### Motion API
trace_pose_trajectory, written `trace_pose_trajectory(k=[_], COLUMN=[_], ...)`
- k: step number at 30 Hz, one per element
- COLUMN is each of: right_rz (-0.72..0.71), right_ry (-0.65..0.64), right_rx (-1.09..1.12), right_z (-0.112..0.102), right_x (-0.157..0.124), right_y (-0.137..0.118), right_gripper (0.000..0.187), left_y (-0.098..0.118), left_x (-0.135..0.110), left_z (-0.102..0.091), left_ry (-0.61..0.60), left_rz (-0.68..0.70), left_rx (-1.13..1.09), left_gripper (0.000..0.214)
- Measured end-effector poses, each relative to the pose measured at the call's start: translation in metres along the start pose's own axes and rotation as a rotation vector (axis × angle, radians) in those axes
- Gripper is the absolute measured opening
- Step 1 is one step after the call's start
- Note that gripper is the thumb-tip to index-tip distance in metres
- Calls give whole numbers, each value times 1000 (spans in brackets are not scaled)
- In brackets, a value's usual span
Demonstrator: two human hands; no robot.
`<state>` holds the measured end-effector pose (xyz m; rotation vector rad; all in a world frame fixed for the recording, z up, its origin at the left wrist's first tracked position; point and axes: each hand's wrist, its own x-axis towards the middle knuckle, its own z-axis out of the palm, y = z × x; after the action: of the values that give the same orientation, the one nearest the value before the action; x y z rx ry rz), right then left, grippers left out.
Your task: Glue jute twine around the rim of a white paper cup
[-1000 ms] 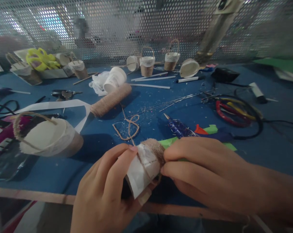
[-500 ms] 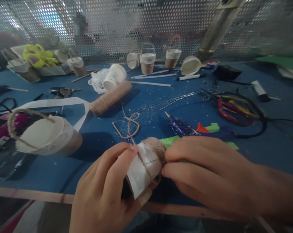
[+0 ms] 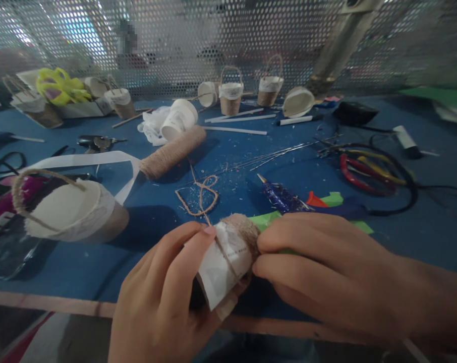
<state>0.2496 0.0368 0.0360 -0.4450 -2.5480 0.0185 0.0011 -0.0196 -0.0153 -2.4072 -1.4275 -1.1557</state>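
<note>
A white paper cup [image 3: 224, 262], tilted on its side, has twine wound round its base end. My left hand [image 3: 168, 287] is closed round the cup, fingers on top. My right hand [image 3: 319, 267] pinches at the wound twine; whether its fingertips hold the cup's edge or a strand is hidden. One strand of twine [image 3: 200, 199] loops over the table from the cup to a twine roll [image 3: 173, 152]. Left of my hands sits a twine-wrapped cup basket [image 3: 96, 214] with lace trim and a handle. Beyond my right hand lies a blue glue gun [image 3: 285, 194].
Red-handled pliers [image 3: 359, 176] and thin wires [image 3: 277, 154] lie to the right. Small cup baskets [image 3: 230, 101] and white sticks [image 3: 238, 131] are at the back, before a perforated metal screen [image 3: 168, 50]. Yellow scissors [image 3: 60, 85] rest at back left.
</note>
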Motion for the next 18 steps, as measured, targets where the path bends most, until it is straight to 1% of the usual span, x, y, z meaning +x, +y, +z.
trace_pose_trajectory(k=[6, 10, 12, 18], right_rz=[0, -1, 6, 13], right_ry=[16, 38, 26, -10], right_rx=[5, -18, -15, 10], right_z=[2, 0, -1, 1], right_x=[0, 2, 3, 0], right_y=[1, 0, -1, -1], right_gripper=[25, 34, 38, 34], left_y=[0, 0, 0, 0], left_x=[3, 1, -1, -2], left_z=[-1, 0, 0, 1], left_ry=[-12, -9, -2, -11], left_rz=[-2, -18, -25, -23], left_rx=[1, -19, -26, -22], left_gripper=[50, 54, 53, 53])
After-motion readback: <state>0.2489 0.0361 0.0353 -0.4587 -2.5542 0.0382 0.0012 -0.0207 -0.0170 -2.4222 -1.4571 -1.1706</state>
